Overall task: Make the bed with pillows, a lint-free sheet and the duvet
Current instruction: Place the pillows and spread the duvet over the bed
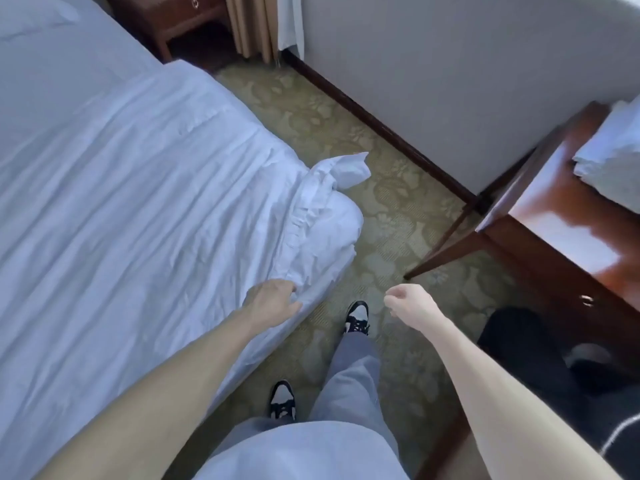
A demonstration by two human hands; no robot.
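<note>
A white duvet point(138, 188) lies wrinkled across the bed on the left, its corner point(332, 188) bunched and hanging over the bed's edge. My left hand point(272, 303) rests on the duvet's edge near that corner, fingers curled into the fabric. My right hand point(407, 303) hovers over the carpet to the right of the bed, fingers loosely curled with nothing in them. A white pillow point(34, 15) shows at the top left of the bed.
A patterned carpet aisle point(381, 220) runs between the bed and a glossy wooden desk point(554, 209) on the right. Folded white linen point(613, 157) sits on the desk. A wooden nightstand point(180, 15) and curtains point(252, 26) stand at the far end. My feet are in the aisle.
</note>
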